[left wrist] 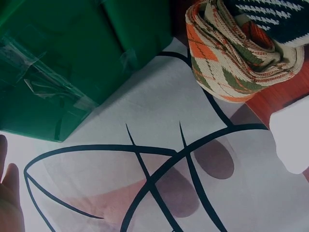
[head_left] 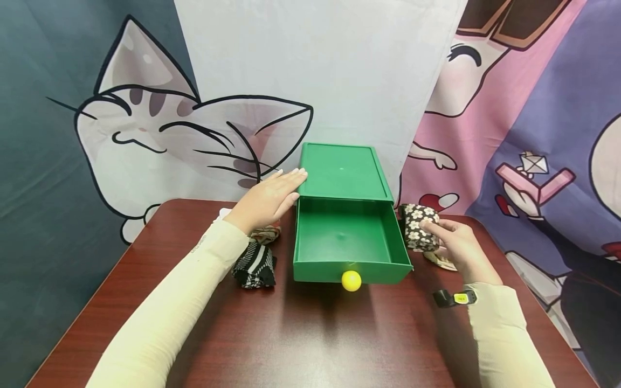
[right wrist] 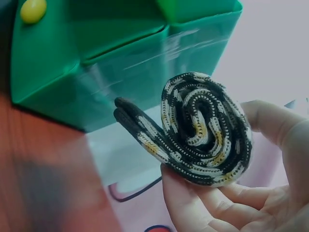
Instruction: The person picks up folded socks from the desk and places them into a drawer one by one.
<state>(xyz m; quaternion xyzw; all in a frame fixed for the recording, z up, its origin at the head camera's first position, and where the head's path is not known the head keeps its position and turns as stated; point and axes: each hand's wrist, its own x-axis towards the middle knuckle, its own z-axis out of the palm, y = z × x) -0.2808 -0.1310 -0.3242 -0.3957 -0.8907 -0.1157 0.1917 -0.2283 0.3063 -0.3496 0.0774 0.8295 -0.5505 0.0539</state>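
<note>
A green drawer box (head_left: 345, 171) stands on the table with its drawer (head_left: 346, 231) pulled out; nothing lies inside. My left hand (head_left: 267, 199), fingers straight, rests at the upper left edge of the box; only its fingertips (left wrist: 9, 198) show in the left wrist view. Right of the drawer, my right hand (head_left: 458, 245) grips a rolled pair of black socks with white flowers (head_left: 418, 227) between thumb and fingers. The roll's spiral end (right wrist: 207, 130) faces the right wrist camera, off the table beside the box's side.
A yellow round knob (head_left: 351, 281) sticks out from the drawer front. Left of the box lie black-and-white rolled socks (head_left: 254, 265), an orange-and-green patterned roll (left wrist: 236, 63) and a white item (left wrist: 292, 135). A pale item (head_left: 442, 260) lies under the right hand. A printed cloth (head_left: 320, 64) hangs behind.
</note>
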